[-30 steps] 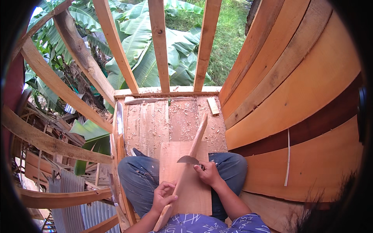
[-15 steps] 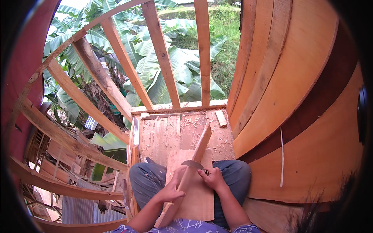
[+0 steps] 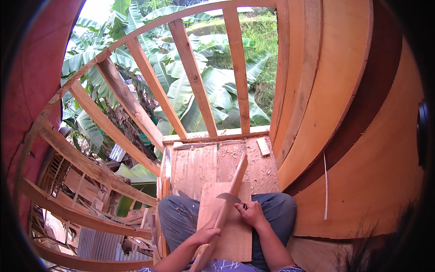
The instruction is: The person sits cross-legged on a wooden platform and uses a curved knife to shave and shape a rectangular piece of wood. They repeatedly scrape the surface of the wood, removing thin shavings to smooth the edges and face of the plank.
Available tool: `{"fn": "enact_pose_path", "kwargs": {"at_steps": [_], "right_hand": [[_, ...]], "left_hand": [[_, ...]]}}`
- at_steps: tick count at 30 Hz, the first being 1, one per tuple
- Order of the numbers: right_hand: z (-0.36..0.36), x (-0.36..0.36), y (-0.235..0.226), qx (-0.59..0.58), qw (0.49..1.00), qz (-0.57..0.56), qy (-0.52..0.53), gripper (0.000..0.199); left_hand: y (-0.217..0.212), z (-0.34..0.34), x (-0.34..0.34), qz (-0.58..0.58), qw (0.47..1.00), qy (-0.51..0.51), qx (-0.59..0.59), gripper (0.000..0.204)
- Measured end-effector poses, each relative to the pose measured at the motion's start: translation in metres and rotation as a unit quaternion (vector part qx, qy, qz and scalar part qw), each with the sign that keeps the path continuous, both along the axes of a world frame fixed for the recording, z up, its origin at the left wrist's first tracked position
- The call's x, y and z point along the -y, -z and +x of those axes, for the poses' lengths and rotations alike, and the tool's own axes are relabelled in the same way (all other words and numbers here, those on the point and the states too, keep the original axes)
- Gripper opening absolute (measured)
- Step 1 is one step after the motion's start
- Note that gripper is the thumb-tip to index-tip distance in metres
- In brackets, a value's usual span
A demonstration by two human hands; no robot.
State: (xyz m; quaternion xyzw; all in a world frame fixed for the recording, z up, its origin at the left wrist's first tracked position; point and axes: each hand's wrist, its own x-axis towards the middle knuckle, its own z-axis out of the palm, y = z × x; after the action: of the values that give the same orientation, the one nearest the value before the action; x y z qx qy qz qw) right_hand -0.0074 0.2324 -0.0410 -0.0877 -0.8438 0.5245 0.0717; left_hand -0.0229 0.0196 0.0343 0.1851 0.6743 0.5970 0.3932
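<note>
A long, narrow wooden slat (image 3: pixel 232 188) stands tilted on edge, running from my waist up and away. My left hand (image 3: pixel 207 234) is closed round its lower part. My right hand (image 3: pixel 250 213) grips a knife with a curved metal blade (image 3: pixel 228 197); the fist mostly covers the handle. The blade lies across the upper half of the slat. Beneath the slat, a flat wooden board (image 3: pixel 238 245) rests across my lap between my bent knees.
Wood shavings and a small offcut (image 3: pixel 263 146) lie on the plank floor (image 3: pixel 195 167). Upright wooden bars (image 3: pixel 195 77) form a railing ahead and to the left. Curved wooden panelling (image 3: pixel 353 181) rises close on my right, with a thin pale strip (image 3: pixel 325 186) against it.
My left hand has shifted down the slat towards me, away from the blade. The right hand still holds the knife against the slat. The whole view has tilted a little.
</note>
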Motion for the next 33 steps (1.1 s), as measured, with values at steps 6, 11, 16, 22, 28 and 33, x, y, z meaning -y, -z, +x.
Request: {"fn": "enact_pose_path", "kwargs": {"at_steps": [6,11,16,22,28,33], "right_hand": [[0.002,0.001,-0.002,-0.020,1.000,0.024,0.005,0.038],[0.014,0.014,-0.023,-0.111,0.979,0.155,-0.070,0.040],[0.000,0.001,-0.025,-0.006,0.997,0.035,0.073,0.038],[-0.006,-0.004,-0.034,0.055,0.997,0.009,0.058,0.038],[0.011,0.019,-0.022,-0.093,0.987,0.127,-0.031,0.045],[-0.003,0.006,-0.033,0.035,0.998,-0.001,0.045,0.052]], "left_hand": [[0.012,0.003,0.003,0.022,1.000,0.004,-0.017,0.100],[0.016,0.011,0.007,0.044,0.999,-0.013,0.016,0.101],[0.011,0.012,0.009,0.023,1.000,0.003,-0.016,0.102],[0.005,0.006,0.014,0.026,0.999,-0.006,0.038,0.100],[0.017,0.003,0.018,0.036,0.999,0.017,-0.006,0.097],[-0.004,0.001,0.018,0.024,0.997,0.015,0.067,0.096]]}}
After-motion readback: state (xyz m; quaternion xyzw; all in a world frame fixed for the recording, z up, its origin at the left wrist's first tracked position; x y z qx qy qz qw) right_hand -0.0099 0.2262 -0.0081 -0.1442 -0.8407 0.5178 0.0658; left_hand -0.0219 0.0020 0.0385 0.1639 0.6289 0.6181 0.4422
